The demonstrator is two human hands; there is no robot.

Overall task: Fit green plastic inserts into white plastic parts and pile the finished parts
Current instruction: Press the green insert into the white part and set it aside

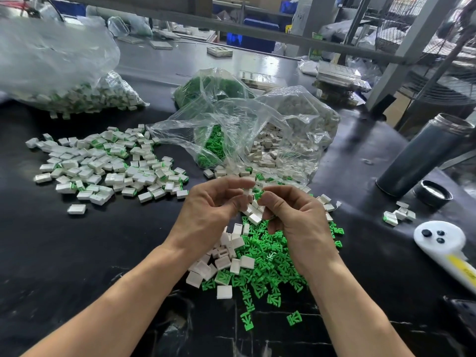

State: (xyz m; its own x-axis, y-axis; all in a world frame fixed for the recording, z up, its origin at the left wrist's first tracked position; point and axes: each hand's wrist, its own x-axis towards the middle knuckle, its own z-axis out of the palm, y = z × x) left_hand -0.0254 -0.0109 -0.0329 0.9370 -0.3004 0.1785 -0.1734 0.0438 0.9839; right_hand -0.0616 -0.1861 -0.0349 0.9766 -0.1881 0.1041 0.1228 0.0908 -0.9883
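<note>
My left hand (213,204) pinches a small white part (247,192) between thumb and fingertips. My right hand (291,212) pinches a green insert (258,195) right beside it; the two pieces almost touch above the table. Below my hands lies a loose heap of white parts (224,256) and green inserts (265,269). A spread pile of finished white-and-green parts (108,166) lies to the left on the black table (77,253).
Open clear bags hold green inserts (211,148) and white parts (273,148) just behind my hands. A large bag of finished parts (85,96) sits far left. A dark flask (422,153), its lid (432,194) and a white device (443,240) stand right.
</note>
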